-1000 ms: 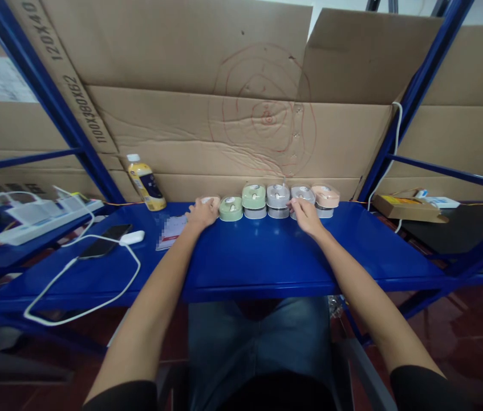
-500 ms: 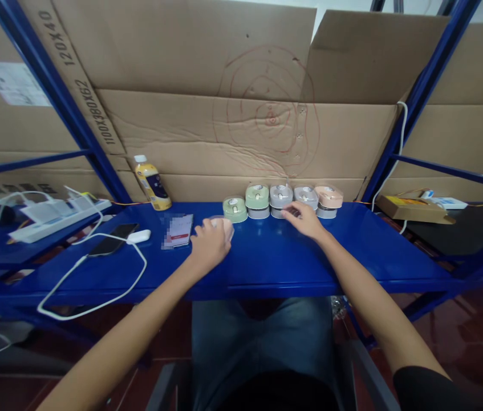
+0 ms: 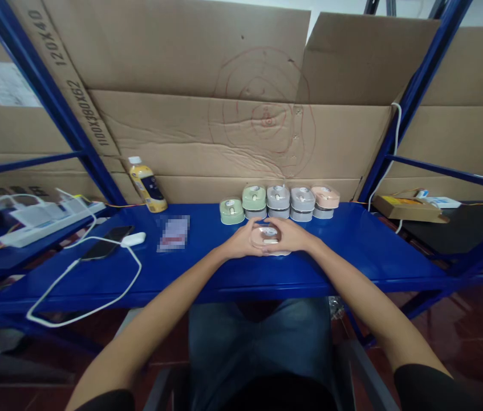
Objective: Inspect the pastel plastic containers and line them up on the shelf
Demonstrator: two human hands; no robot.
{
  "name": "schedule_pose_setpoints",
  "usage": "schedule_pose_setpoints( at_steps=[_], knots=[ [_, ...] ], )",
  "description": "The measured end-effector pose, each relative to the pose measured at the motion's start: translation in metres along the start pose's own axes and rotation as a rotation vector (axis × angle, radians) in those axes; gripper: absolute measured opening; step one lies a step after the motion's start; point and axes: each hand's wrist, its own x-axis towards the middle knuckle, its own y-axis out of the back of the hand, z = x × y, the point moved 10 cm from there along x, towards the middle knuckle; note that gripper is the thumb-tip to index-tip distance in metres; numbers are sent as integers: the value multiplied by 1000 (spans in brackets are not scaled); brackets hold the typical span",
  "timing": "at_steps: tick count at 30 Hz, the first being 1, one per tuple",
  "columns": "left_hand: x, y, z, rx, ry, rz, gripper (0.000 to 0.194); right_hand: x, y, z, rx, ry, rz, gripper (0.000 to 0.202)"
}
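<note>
Both hands, L [image 3: 241, 242] & R [image 3: 295, 237], grip closed round pink box [image 3: 267, 235] at mid counter [image 3: 352, 251], front of box row [image 3: 277, 202]. Risk: slip off front edge if grip loosens. Lids shut, contents not visible. Bottle [image 3: 143, 185] upright, far left.

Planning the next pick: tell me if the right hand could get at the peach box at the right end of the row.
Probably yes. The right hand is busy, sharing a pink box with the left hand, but bare blue shelf lies between it and the peach box.
</note>
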Motion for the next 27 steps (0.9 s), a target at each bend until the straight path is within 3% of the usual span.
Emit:
schedule_pose_setpoints(
  at_steps=[4,10,13,15,19,21,23,27],
  knots=[
    [-10,13,-8,124,7,53,115,-2,21,12,83,-28,103,79],
    [-21,9,14,387,-141,-52,47,-14,64,62,234,-218,338,59],
    [-21,12,18,414,-149,-25,41,-17,66,76,283,-269,349,58],
    [-18,24,15,380,-126,65,43,-17,65,79,265,-281,353,59],
    [-20,69,1,321,-15,434,50,-17,64,81,290,-288,360,59],
    [-25,83,-1,342,16,550,49,-17,64,84,322,-292,368,59],
    [-24,79,4,377,-7,507,45,-17,66,85,308,-299,383,61],
    [-19,37,10,355,-78,183,48,-15,68,68,208,-188,382,66]
  ],
)
